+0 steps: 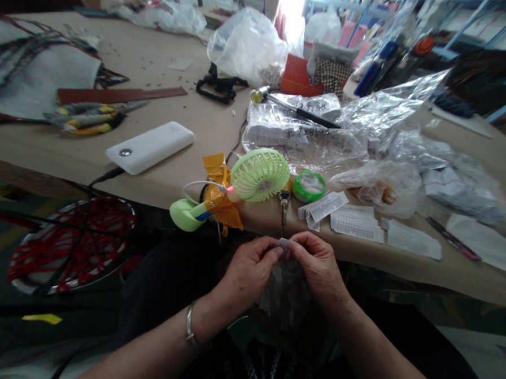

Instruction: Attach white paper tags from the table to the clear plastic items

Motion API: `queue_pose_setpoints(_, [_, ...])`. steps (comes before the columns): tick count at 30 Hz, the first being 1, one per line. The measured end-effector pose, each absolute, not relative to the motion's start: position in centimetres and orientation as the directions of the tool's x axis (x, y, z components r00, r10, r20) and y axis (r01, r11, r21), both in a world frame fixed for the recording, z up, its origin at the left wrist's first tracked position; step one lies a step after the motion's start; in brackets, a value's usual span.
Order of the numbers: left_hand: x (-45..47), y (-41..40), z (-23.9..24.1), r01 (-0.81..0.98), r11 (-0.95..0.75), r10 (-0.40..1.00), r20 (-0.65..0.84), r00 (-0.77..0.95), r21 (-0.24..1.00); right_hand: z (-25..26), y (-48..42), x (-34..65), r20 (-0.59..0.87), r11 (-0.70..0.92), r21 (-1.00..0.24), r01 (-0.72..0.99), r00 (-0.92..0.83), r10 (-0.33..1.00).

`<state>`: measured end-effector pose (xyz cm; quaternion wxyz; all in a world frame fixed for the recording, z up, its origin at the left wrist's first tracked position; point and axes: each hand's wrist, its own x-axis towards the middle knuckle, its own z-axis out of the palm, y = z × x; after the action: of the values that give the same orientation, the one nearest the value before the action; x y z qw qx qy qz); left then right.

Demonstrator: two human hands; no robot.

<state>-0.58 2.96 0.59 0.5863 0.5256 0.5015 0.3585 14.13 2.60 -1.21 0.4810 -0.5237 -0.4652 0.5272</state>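
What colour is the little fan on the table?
The fan is light green, clearest in the head view.

Tan worktable (192,56) spans room; bright window glare (292,10) behind; blue racks (465,25) far right.

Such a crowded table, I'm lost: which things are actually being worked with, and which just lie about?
In hand: left hand and right hand pinch a small pale piece.
Lying about: green fan, power bank, tape roll, hammer, pliers, paper labels.

Both hands (283,264) pinching small tag (283,243), green fan (259,174) beyond
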Motion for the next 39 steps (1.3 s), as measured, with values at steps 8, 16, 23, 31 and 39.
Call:
queue_pose_setpoints(8, [-1.0, 4.3, 0.6, 0.236, -0.052, 0.984, 0.010, 0.176, 0.970, -1.5, 3.3, 12.7, -0.087, -0.083, -0.995, -0.063, 0.059, 0.994])
queue_pose_setpoints(16, [-0.9, 5.0, 0.5, 0.344, -0.183, 0.972, 0.118, 0.202, 0.921, -1.6, 3.5, 12.2, -0.060, -0.049, -0.994, -0.100, 0.105, 0.993])
queue_pose_setpoints(23, [-1.1, 5.6, 0.2, 0.448, -0.284, 0.954, 0.201, 0.223, 0.848, -1.7, 3.9, 12.0, -0.039, -0.024, -0.993, -0.118, 0.128, 0.991])
queue_pose_setpoints(31, [-1.2, 5.1, 0.2, 0.457, -0.333, 0.938, 0.243, 0.246, 0.825, -1.6, 3.3, 12.0, 0.030, 0.045, -0.992, -0.119, 0.127, 0.991])
queue_pose_setpoints(39, [-1.3, 4.3, -0.4, 0.381, -0.338, 0.930, 0.245, 0.273, 0.860, -1.7, 2.5, 12.2, 0.065, 0.073, -0.995, -0.069, 0.117, 0.991])
